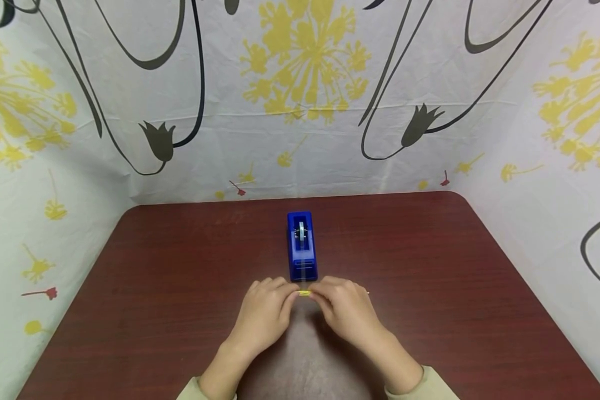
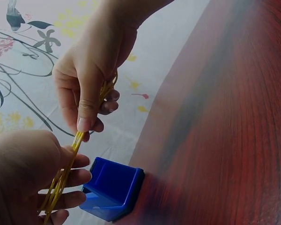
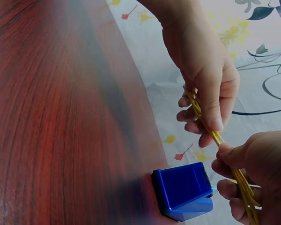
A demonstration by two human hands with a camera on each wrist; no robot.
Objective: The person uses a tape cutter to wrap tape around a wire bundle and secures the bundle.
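In the head view, the left hand (image 1: pixel 262 311) and right hand (image 1: pixel 347 311) pinch a yellow bundle (image 1: pixel 304 293) between them, a blue tape dispenser (image 1: pixel 302 266) just beyond their fingertips. The left wrist view shows strands gathered tightly at both thumbs. In the right wrist view they spread past the pinches; close, level grips should keep them together.

The blue, box-shaped plastic tape dispenser (image 1: pixel 306 254) looks smooth and glossy, its toothed edge (image 3: pixel 207 175) rough; the bundle of thin yellow strands (image 3: pixel 217 137) is smooth and faintly shiny. The dark red-brown, wood-grained tabletop (image 1: pixel 180 266) has a soft sheen, while the white flower-printed backdrop (image 1: pixel 220 150) resembles creased matt cloth, the pale khaki sleeves (image 1: pixel 422 387) matt fabric.
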